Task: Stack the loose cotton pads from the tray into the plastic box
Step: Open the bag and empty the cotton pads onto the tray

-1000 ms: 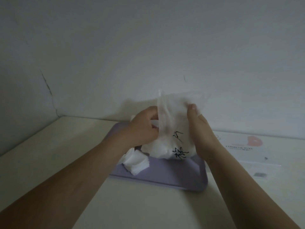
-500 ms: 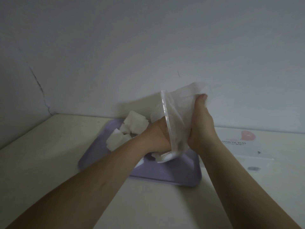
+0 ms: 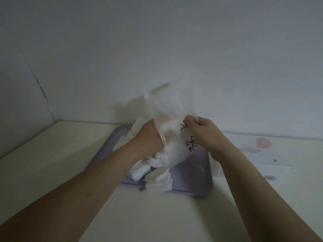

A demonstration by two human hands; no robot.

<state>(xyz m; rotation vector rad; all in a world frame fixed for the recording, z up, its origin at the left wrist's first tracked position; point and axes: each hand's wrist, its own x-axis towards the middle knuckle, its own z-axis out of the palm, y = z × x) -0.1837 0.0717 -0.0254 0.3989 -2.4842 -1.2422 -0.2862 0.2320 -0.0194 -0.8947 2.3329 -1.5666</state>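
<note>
The right hand (image 3: 204,133) is pinching the side of a thin plastic bag (image 3: 174,117) marked with black writing, its grip closed on the film just above the lavender tray (image 3: 192,177). The left hand (image 3: 148,137) is pressing against the bag's other side. Its fingers are hidden by the film, so I cannot tell whether that grip is holding the bag or reaching inside it. The cotton pads (image 3: 153,172) are lying in a loose heap on the tray under the bag's lower end, with a few more behind the left wrist. The plastic box (image 3: 253,154), bearing a pink mark, is sitting on the bench (image 3: 52,163) just right of the tray, and neither hand is touching it. By my judgement the task is hardly begun: the pads seem to be spilling out of the bag, 0 are visibly stacked, and all the gathering and stacking into the box is left.
</note>
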